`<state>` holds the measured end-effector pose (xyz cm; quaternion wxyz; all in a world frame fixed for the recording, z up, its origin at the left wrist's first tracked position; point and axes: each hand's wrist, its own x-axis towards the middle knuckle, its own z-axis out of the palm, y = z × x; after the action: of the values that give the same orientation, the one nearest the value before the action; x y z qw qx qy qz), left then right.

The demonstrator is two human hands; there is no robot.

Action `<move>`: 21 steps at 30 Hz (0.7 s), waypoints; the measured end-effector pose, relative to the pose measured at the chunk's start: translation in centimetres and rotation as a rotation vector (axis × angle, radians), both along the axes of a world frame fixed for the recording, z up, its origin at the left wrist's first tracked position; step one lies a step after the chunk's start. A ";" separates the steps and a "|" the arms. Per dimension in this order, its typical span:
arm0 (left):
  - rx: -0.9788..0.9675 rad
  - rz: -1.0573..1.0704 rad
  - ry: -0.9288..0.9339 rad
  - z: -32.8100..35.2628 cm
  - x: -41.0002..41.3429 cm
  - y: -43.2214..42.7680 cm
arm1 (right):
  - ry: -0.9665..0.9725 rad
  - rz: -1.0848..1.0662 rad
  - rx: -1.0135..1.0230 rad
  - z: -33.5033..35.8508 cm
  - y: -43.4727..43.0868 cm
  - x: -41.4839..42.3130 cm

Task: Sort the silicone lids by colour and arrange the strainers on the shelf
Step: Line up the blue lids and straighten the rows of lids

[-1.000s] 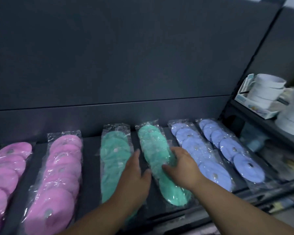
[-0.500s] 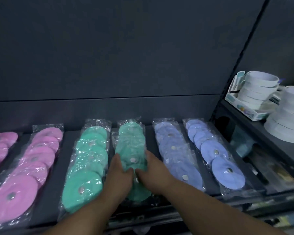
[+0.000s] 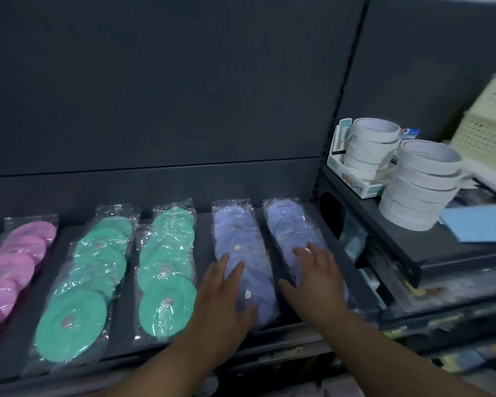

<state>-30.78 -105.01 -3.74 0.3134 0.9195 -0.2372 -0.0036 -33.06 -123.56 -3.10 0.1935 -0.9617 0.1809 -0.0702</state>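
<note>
Both hands out over the shelf (image 3: 121, 333): left hand (image 3: 224, 293), grip wide, fingers spread flat on the left blue lid pack (image 3: 238, 242); right hand (image 3: 315, 279), just as wide, on the right blue lid pack (image 3: 288, 222). Green lid packs (image 3: 166, 267) lie just left, pink lid pack (image 3: 17, 259) far left.

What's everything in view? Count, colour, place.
pink pack: at least 1, pink lids, shelf far left
green packs: 2, green lids, left of centre
blue packs: 2, lavender-blue lids, centre-right
shelf: 1, dark, under packs
tape stacks: 2, white, raised ledge at right
carton: 1, white-teal, holds rear tape stack
sheet: 1, light blue, right of tape
basket: 1, cream, far right, cut off
left hand: 1, fingers spread, over left blue pack
right hand: 1, fingers spread, over right blue pack
</note>
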 end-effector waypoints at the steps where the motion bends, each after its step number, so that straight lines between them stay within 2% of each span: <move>1: 0.050 0.007 0.009 -0.1 0.0 -0.6 | 0.066 -0.053 0.009 -0.3 -0.6 -0.2; 5: 0.117 0.079 0.087 -0.5 0.4 -2.1 | 0.139 -0.143 0.191 -0.9 -1.9 -0.6; 16: 0.184 0.097 0.163 -0.7 0.7 -2.6 | 0.067 -0.178 0.221 -0.6 -2.9 -1.3; 21: 0.280 0.085 0.131 -0.5 0.8 -2.8 | 0.070 -0.205 0.238 -0.5 -3.1 -1.2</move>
<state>-30.00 -107.79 -4.25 0.1966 0.9612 -0.1746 -0.0832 -34.24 -126.61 -3.63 0.2915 -0.9104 0.2916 -0.0342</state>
